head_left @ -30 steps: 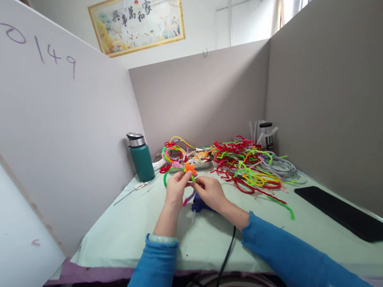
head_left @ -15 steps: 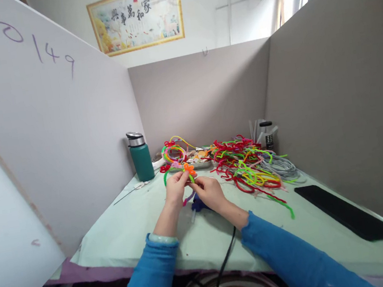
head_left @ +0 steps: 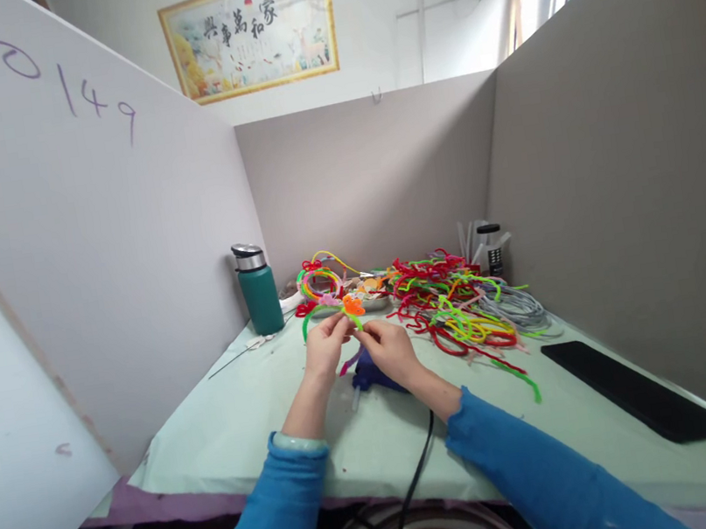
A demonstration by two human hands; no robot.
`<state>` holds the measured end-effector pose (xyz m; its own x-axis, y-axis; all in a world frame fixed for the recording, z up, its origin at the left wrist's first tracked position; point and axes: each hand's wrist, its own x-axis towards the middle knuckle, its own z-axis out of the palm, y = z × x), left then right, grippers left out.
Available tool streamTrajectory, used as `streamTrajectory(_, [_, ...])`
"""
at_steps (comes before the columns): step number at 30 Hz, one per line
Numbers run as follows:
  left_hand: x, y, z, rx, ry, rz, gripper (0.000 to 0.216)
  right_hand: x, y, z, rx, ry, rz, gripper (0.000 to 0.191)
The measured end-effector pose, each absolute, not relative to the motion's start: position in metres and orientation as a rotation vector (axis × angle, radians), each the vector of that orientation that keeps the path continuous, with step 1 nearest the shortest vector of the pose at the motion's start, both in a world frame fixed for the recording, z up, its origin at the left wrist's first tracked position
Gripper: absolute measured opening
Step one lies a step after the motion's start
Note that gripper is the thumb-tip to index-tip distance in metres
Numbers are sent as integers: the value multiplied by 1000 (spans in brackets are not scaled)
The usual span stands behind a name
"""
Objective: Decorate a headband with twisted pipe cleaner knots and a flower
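Note:
Between my hands is a ring of fuzzy pipe cleaners (head_left: 306, 324), green along its left side, with red, pink and orange flowers on top. My left hand (head_left: 326, 350) pinches the ring just below the orange flower (head_left: 353, 305). Fingers closed, my right hand (head_left: 387, 349) grips the ring's green right side with thumb and forefinger. A purple and magenta end (head_left: 347, 366) of the ring shows beneath my hands. Under my right hand lies a dark blue glue gun (head_left: 373, 375), partly covered, its clear nozzle end pointing toward me.
A green bottle (head_left: 260, 292) stands at the left. Finished-looking coloured rings (head_left: 320, 284) rest by a tray (head_left: 377, 303) of small pieces. A pipe cleaner heap (head_left: 456, 293), grey coils (head_left: 519, 309) and a black slab (head_left: 633, 389) lie rightward. A black cord (head_left: 418, 471) runs off the front edge.
The orange flower has turned and shifted slightly up and right. My right fingers have moved a little on the ring, and more of the glue gun shows.

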<state>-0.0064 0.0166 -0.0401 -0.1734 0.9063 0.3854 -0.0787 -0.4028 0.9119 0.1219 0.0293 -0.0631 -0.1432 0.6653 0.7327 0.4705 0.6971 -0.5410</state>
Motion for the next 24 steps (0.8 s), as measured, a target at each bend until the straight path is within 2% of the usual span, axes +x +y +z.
streamTrajectory(4, [-12,10,-39,1400,1407,1954,33,129,35,-60,-924,-1712,203,26])
streamTrajectory(9, [-25,14,-35,1328,1592,2415,30,142,40,-52,-893,-1668,221,25])
streamTrajectory(11, [-27,18,-34,1304,1430,2280,38,146,41,-50,-881,-1670,270,25])
streamTrajectory(15, [-24,20,-34,1247,982,1821,37,152,44,-47,-871,-1648,485,28])
streamTrajectory(18, [-21,17,-35,1185,824,1697,38,152,47,-45,-780,-1530,714,26])
streamTrajectory(20, [-20,15,-35,1157,787,1628,38,151,48,-43,-700,-1415,862,32])
streamTrajectory(24, [-16,13,-35,1138,756,1544,39,151,49,-41,-626,-1294,1001,31])
